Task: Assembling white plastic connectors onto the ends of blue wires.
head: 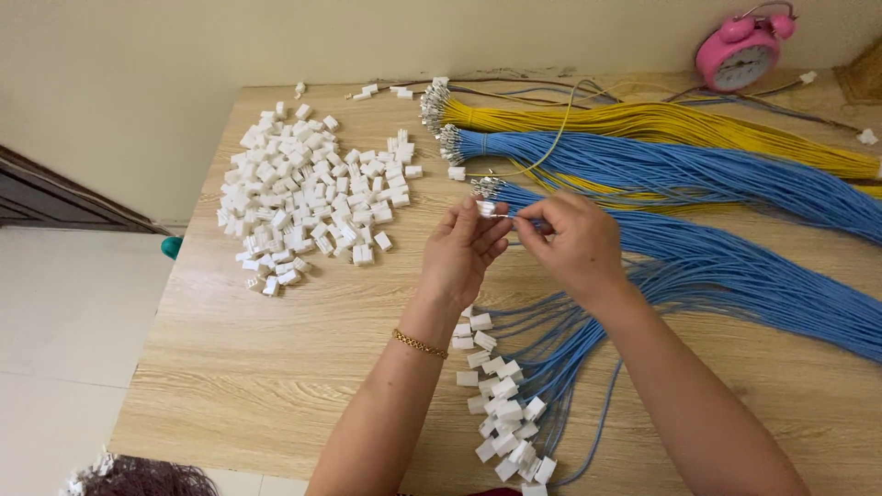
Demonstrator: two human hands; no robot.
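Fingertips of both hands meet over the middle of a wooden table (pixel 276 367), where the left hand (pixel 464 248) pinches a small white connector housing (pixel 486 208) between thumb and forefinger while the right hand (pixel 574 246) pinches a blue wire (pixel 525 219) just beside it, its metal tip pointed at the housing. Whether the tip is already inside the housing cannot be told. A gold bracelet (pixel 420 344) circles the left wrist. Beneath the forearms, finished blue leads with white housings (pixel 507 424) lie bunched near the table's front edge, their wires curving back toward the right. Behind the hands, a loose bundle of blue wires (pixel 735 276) fans across the right half of the table, with a second blue bundle (pixel 661 170) and a yellow bundle (pixel 661 122) farther back, all with metal terminals facing left. A heap of loose white housings (pixel 312 193) spreads over the table's left rear part, well apart from the hands. A pink alarm clock (pixel 742 50) stands at the far right corner against the wall.
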